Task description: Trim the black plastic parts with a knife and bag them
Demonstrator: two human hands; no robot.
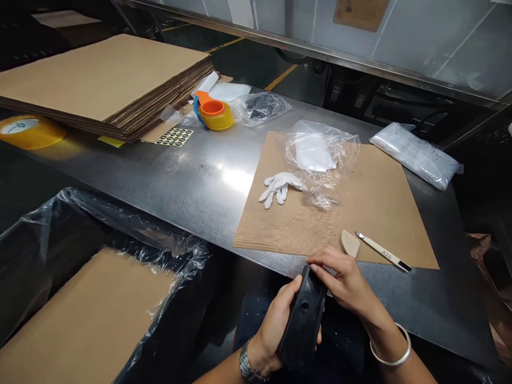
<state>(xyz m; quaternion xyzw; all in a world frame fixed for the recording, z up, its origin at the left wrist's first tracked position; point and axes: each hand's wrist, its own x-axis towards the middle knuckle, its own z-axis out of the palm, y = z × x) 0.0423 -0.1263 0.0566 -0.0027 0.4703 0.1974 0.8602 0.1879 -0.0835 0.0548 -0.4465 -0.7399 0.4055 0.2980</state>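
A long black part (303, 320) with a round hole in its face is held upright, slightly tilted, at the table's front edge. My left hand (277, 325) is wrapped round its side, thumb along the edge. The fingers of my right hand (340, 274) pinch its upper end. Just beyond lies a beige wedge-shaped block (349, 244) on a cardboard sheet (376, 197). A pen-like knife (382, 250) marked A26 rests to the right of the block. Farther back on the cardboard are a white glove (280, 186) and a clear plastic bag (316, 152) with white material inside.
A cardboard stack (112, 80) stands at the back left, near yellow tape rolls (220, 118) and a sticker sheet (175, 137). A wrapped packet (416, 154) lies back right. A plastic-lined box (92, 314) holding cardboard is at the lower left.
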